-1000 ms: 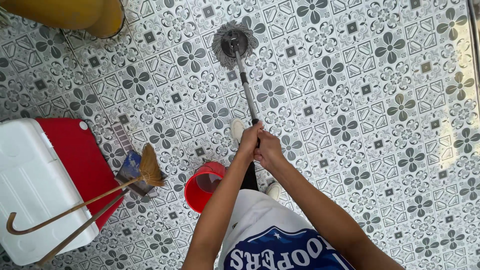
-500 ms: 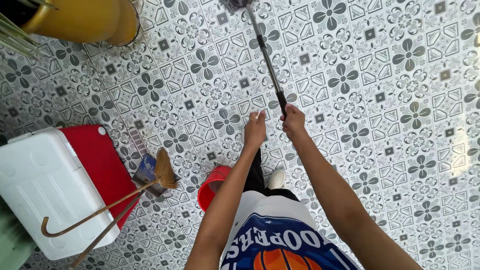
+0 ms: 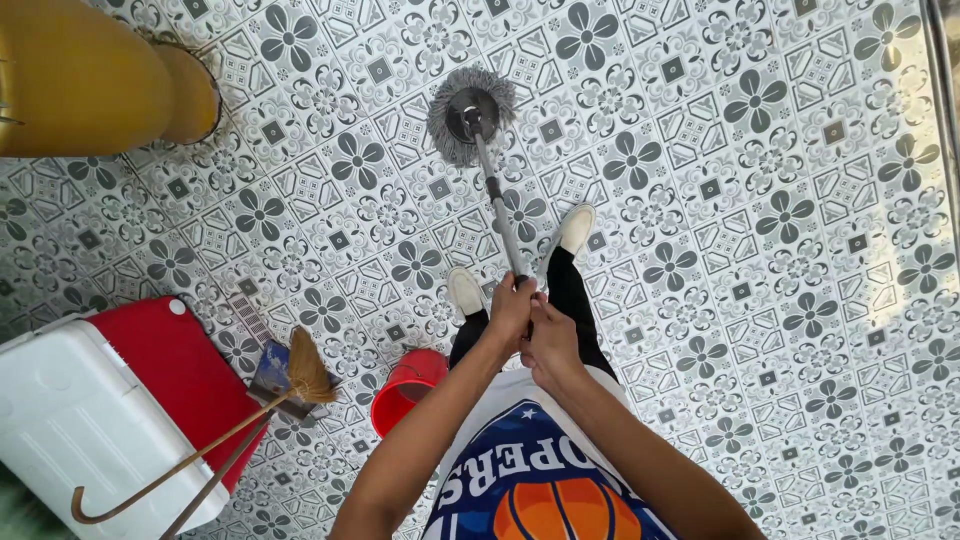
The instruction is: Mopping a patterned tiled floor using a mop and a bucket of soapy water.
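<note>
Both hands, left hand (image 3: 511, 308) above right hand (image 3: 548, 343), grip the mop handle (image 3: 497, 205), which runs straight ahead to the round mop head (image 3: 468, 113) on the tiled floor (image 3: 760, 200).

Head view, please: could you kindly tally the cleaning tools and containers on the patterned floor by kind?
Grey round-headed string mop, held by both hands: 1
Straw hand broom: 1
Red plastic bucket: 1
Red-and-white plastic cooler box: 1
Large yellow container: 1
Total: 5
</note>
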